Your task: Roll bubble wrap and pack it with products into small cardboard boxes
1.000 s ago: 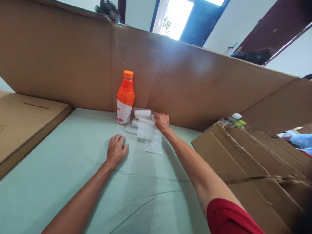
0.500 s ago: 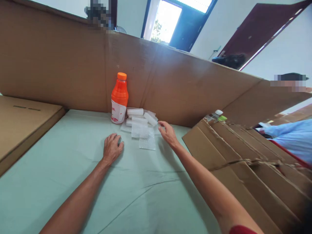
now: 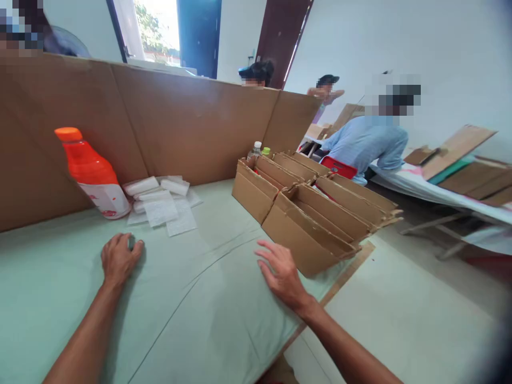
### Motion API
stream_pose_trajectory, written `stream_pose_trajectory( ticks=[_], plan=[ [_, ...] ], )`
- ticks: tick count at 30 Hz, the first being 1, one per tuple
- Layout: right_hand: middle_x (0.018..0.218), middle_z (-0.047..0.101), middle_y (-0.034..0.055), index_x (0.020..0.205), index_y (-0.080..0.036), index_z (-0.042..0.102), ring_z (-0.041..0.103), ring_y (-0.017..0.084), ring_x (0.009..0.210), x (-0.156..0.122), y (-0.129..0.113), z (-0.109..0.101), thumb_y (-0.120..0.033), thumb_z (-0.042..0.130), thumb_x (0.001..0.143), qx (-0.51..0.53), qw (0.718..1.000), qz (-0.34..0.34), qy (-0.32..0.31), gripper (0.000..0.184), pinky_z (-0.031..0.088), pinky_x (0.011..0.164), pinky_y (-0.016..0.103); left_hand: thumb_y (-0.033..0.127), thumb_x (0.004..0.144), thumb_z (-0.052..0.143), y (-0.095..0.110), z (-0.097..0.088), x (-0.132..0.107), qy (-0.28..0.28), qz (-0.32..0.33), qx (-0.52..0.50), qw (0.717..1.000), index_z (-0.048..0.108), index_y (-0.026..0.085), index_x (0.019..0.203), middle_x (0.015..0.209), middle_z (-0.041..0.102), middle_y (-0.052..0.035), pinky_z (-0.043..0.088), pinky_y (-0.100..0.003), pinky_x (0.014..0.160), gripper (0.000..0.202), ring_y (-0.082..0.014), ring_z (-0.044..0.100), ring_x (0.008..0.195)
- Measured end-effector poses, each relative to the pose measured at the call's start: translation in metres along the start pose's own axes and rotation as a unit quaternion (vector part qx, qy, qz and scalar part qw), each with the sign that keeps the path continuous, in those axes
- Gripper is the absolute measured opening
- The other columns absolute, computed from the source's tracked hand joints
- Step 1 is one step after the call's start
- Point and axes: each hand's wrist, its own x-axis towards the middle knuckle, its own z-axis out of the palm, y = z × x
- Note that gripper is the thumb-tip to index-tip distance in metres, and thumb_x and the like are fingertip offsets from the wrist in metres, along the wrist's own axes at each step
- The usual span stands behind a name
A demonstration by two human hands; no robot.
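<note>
My left hand (image 3: 120, 258) rests on the pale green cloth, with its fingers bent downward and its thumb apart from them. Only a dark gap shows between thumb and forefinger. Just beyond it stands an orange bottle (image 3: 94, 173) with an orange cap and a white label. To the bottle's right is a pile of folded clear bubble-wrap pieces (image 3: 162, 205), touched by neither hand. My right hand (image 3: 282, 272) hovers open, fingers spread, in front of a divided cardboard box (image 3: 302, 234) on the table's right side. Nothing is in its grasp.
A tall cardboard panel (image 3: 200, 128) closes off the far side of the table (image 3: 192, 314). A clear bottle (image 3: 255, 149) with a white cap stands behind the box. The table edge runs along the right. People sit beyond, one in a blue shirt (image 3: 360, 144).
My view has swung to the right, bringing the whole divided box into sight. My right hand has left the bubble wrap and moved right, towards the box. The left hand looks nearly unchanged.
</note>
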Motion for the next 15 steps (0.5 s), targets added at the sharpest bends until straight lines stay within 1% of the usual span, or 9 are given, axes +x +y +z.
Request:
stream_pose_trajectory(
  ticks=[2,3,4,6,8,9,11,13,15],
  plan=[
    [0.131,0.068,0.0114,0.114,-0.024,0.067,0.062,0.027,0.121,0.015,0.006,-0.028,-0.019,0.054,0.095,-0.070,0.997,-0.012,0.036,0.024,0.044,0.100,0.045,0.039,0.091,0.047,0.010,-0.006,-0.007,-0.006,0.009,0.017,1.000,0.062,0.010,0.116,0.131,0.059,-0.0228,0.042,-0.059,0.105,0.041,-0.0410,0.055,0.123],
    [0.135,0.066,0.0123,0.118,-0.024,0.066,0.060,0.028,0.124,0.022,0.009,-0.042,-0.020,0.054,0.095,-0.111,0.993,-0.010,0.047,0.027,0.042,0.102,0.046,0.039,0.092,0.046,0.016,-0.008,-0.014,-0.011,0.017,0.024,1.000,0.063,0.009,0.116,0.133,0.058,-0.0244,0.041,-0.060,0.106,0.042,-0.0415,0.055,0.124],
    [0.138,0.063,0.0137,0.123,-0.023,0.064,0.058,0.030,0.127,0.029,0.014,-0.054,-0.021,0.054,0.095,-0.153,0.987,-0.003,0.051,0.030,0.041,0.102,0.047,0.039,0.092,0.045,0.023,-0.010,-0.023,-0.018,0.028,0.030,0.999,0.064,0.007,0.116,0.134,0.057,-0.0266,0.040,-0.060,0.106,0.044,-0.0420,0.054,0.125],
    [0.140,0.062,0.0179,0.131,-0.020,0.060,0.058,0.034,0.126,0.040,0.026,-0.074,-0.025,0.055,0.094,-0.235,0.971,0.016,0.033,0.038,0.041,0.098,0.048,0.038,0.093,0.044,0.039,-0.012,-0.049,-0.036,0.061,0.035,0.997,0.064,0.005,0.120,0.137,0.055,-0.0290,0.038,-0.060,0.109,0.047,-0.0417,0.052,0.130],
    [0.125,0.069,0.0218,0.131,-0.015,0.059,0.064,0.037,0.111,0.047,0.042,-0.087,-0.028,0.057,0.091,-0.299,0.953,0.041,-0.013,0.042,0.043,0.087,0.047,0.039,0.094,0.047,0.058,-0.013,-0.086,-0.061,0.105,0.032,0.992,0.064,0.009,0.127,0.143,0.055,-0.0250,0.034,-0.056,0.115,0.048,-0.0379,0.048,0.137],
    [0.112,0.073,0.0217,0.128,-0.014,0.061,0.067,0.037,0.099,0.050,0.051,-0.091,-0.029,0.058,0.090,-0.319,0.945,0.055,-0.039,0.041,0.043,0.080,0.045,0.039,0.093,0.050,0.068,-0.013,-0.107,-0.074,0.129,0.028,0.989,0.064,0.014,0.130,0.145,0.056,-0.0207,0.032,-0.054,0.118,0.047,-0.0346,0.047,0.139],
    [0.087,0.075,0.0175,0.115,-0.016,0.067,0.067,0.033,0.075,0.052,0.068,-0.095,-0.029,0.057,0.090,-0.338,0.934,0.088,-0.077,0.031,0.041,0.067,0.040,0.041,0.090,0.057,0.088,-0.014,-0.152,-0.099,0.179,0.012,0.979,0.063,0.022,0.133,0.148,0.057,-0.0130,0.031,-0.049,0.121,0.047,-0.0292,0.047,0.141],
    [0.074,0.073,0.0138,0.099,-0.020,0.071,0.064,0.029,0.061,0.050,0.078,-0.097,-0.029,0.056,0.090,-0.331,0.934,0.107,-0.085,0.020,0.037,0.060,0.037,0.040,0.089,0.060,0.103,-0.017,-0.194,-0.112,0.256,-0.032,0.960,0.061,0.023,0.137,0.151,0.053,-0.0142,0.031,-0.054,0.120,0.051,-0.0317,0.045,0.143],
    [0.069,0.072,0.0116,0.087,-0.022,0.071,0.063,0.029,0.059,0.046,0.079,-0.100,-0.029,0.054,0.091,-0.297,0.948,0.080,-0.078,0.019,0.037,0.058,0.036,0.041,0.089,0.062,0.112,-0.020,-0.226,-0.130,0.298,-0.078,0.943,0.058,0.026,0.140,0.155,0.049,-0.0132,0.031,-0.057,0.121,0.053,-0.0328,0.043,0.145]
  ],
)
